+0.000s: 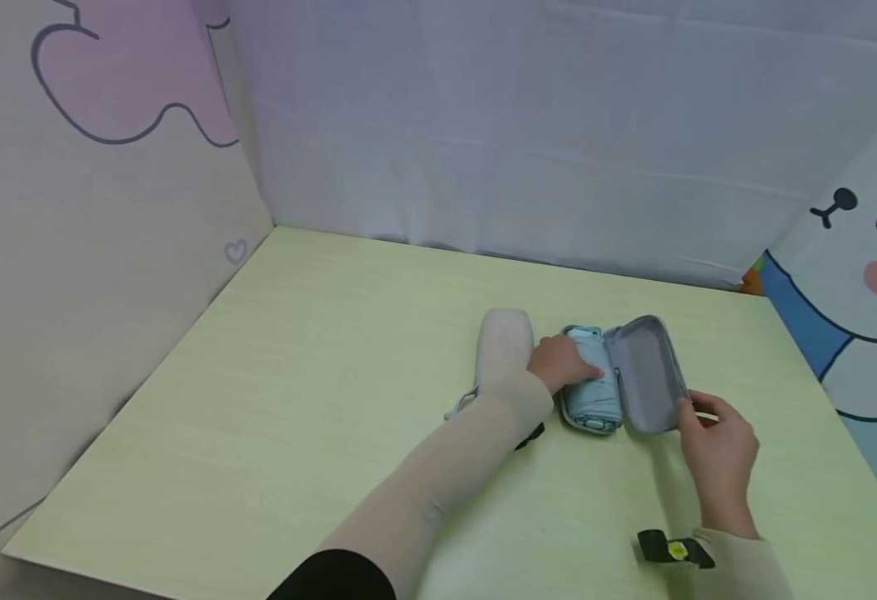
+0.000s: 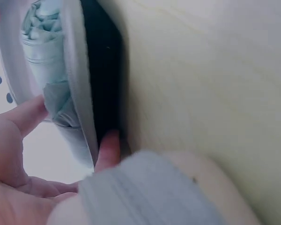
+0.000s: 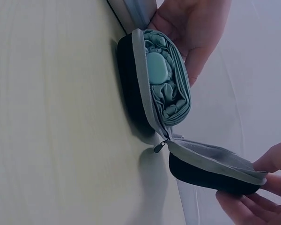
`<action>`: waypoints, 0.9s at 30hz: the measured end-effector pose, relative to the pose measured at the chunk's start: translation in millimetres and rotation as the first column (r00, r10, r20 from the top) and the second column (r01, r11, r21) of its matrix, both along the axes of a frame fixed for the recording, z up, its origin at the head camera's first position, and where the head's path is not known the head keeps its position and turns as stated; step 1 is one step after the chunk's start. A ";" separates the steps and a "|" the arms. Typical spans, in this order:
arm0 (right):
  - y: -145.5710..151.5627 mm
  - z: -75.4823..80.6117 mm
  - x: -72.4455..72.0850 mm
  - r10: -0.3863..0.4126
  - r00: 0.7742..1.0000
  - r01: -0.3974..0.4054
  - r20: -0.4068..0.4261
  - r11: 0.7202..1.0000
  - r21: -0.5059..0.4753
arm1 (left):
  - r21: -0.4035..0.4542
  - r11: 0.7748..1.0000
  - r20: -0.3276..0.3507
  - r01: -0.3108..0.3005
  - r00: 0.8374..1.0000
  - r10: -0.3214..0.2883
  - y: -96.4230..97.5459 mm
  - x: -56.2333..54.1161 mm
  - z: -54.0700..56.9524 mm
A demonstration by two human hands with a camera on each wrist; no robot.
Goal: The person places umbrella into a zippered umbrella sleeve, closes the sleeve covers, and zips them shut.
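A small zip case lies open on the table, its grey-lined lid (image 1: 644,379) swung to the right. In its base sits a folded light-blue umbrella (image 1: 593,402); the round end of its handle (image 3: 157,68) shows in the right wrist view. My left hand (image 1: 562,364) straddles the base's left side, thumb on the umbrella and a finger (image 2: 109,149) against the dark outer wall. With thumb and fingers, my right hand (image 1: 719,446) pinches the lid's near right edge. A zip pull (image 3: 159,146) hangs by the hinge.
Left of the case lies a long grey pouch-like item (image 1: 504,337) with a cord (image 1: 459,406), partly hidden by my left arm. The pale table (image 1: 296,400) meets a white cloth (image 1: 521,142) at the back and printed panels at both sides.
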State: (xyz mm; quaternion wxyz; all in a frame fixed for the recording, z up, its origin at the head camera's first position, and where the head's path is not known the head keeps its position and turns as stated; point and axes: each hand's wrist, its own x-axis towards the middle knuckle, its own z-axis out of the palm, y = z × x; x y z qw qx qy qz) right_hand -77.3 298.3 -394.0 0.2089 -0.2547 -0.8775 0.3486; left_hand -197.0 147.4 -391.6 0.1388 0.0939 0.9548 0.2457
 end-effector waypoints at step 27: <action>-21.9 2.9 -4.3 0.086 0.989 -0.070 -0.119 0.989 0.127 | 0.526 0.737 0.562 -0.425 0.824 0.075 -9.4 -4.5 9.2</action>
